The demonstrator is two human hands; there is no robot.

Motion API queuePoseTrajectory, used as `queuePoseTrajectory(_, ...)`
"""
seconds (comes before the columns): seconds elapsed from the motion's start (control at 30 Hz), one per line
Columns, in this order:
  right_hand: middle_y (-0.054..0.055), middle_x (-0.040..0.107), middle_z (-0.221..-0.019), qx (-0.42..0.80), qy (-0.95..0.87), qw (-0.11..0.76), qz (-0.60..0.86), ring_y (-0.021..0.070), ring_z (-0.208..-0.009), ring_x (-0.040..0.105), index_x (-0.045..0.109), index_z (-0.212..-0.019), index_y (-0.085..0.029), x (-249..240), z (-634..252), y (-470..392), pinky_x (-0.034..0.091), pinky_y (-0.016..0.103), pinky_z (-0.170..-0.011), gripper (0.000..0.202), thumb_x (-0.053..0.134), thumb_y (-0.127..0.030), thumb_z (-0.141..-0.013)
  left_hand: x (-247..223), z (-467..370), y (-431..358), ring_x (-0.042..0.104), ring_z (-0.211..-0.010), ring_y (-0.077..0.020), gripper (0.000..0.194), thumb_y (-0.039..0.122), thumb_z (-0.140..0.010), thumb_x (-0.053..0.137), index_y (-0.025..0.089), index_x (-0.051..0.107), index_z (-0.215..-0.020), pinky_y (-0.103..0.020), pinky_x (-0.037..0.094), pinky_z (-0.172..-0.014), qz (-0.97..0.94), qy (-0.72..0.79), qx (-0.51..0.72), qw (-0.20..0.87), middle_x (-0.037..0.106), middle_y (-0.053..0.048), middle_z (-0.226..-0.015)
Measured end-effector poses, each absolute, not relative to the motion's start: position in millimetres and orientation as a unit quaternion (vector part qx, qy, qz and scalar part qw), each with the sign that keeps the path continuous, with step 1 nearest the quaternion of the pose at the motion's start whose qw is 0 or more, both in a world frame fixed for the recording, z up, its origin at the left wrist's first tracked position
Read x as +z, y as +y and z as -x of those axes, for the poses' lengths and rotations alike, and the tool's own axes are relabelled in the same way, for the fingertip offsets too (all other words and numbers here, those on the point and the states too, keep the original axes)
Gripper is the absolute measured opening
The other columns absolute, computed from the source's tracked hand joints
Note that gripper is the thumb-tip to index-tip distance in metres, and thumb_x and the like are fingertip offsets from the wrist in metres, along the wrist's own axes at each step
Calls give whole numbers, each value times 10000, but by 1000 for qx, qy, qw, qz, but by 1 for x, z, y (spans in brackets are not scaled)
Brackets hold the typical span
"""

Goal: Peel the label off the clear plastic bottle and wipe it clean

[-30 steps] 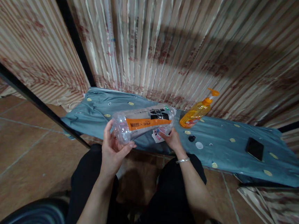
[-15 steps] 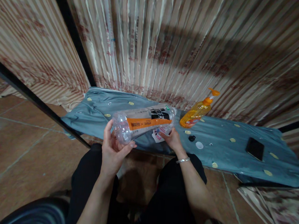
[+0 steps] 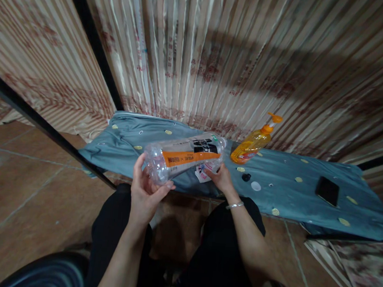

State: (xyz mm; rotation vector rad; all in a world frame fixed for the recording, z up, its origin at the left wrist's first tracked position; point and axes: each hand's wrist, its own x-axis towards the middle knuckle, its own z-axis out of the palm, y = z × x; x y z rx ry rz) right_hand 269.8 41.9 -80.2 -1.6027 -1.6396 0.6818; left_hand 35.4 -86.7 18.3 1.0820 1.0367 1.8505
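Note:
My left hand (image 3: 145,193) grips the base end of a large clear plastic bottle (image 3: 190,154) with an orange and black label. The bottle lies nearly level above the blue cloth, its neck end pointing right, and it looks empty. My right hand (image 3: 221,178), with a silver bangle at the wrist, is below the neck end. Its thumb lies over a small white and pink packet (image 3: 202,173), and its fingers close behind it, partly hidden. Part of the packet shows through the bottle.
A pump bottle (image 3: 251,144) of orange liquid stands on the blue cloth (image 3: 286,165) behind my right hand. Nearby lie a small black piece (image 3: 246,177) and a white disc (image 3: 255,186). Farther right is a black phone (image 3: 327,190). Dark metal posts (image 3: 96,46) and a striped curtain (image 3: 198,63) enclose the back.

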Motion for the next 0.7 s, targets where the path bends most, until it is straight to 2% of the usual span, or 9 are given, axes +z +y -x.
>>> queuePoseTrajectory(0.7, 74, 720, -992, 260, -641, 364, 623, 289, -915, 693, 586, -1075, -204, -82, -271, 43, 547, 437, -798, 523, 722, -508, -671, 17, -35, -86, 646, -783, -149, 784, 235, -632, 865, 316, 498, -1321, -230, 607, -585, -418, 399, 725, 375, 589, -54, -1166)
